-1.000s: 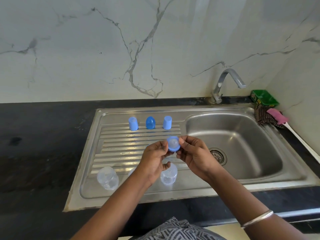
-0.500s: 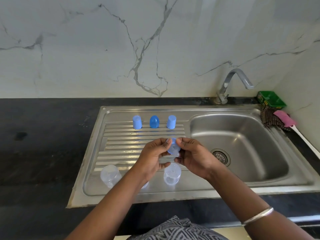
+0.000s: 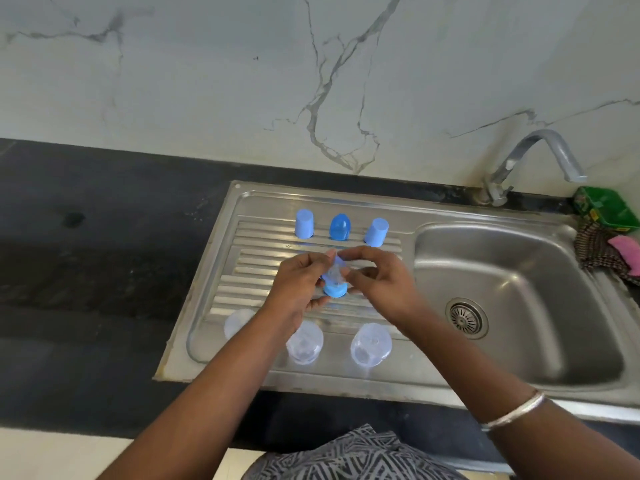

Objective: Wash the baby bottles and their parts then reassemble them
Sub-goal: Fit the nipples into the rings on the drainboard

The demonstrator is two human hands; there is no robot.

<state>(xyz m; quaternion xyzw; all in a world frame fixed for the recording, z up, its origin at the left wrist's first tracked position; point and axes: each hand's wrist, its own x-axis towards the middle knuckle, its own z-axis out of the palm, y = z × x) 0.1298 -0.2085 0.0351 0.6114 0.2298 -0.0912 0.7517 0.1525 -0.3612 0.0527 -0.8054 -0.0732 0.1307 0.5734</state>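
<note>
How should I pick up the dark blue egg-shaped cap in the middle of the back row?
Grip the dark blue cap around its rounded sides, coming down from above. It stands upright on the draining board, dome up, with gaps to its neighbours for fingers either side.

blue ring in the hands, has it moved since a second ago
Yes. The blue ring has dropped toward the near row of clear bottles, away from the three blue caps on the drainboard, and now faces downward.
</note>
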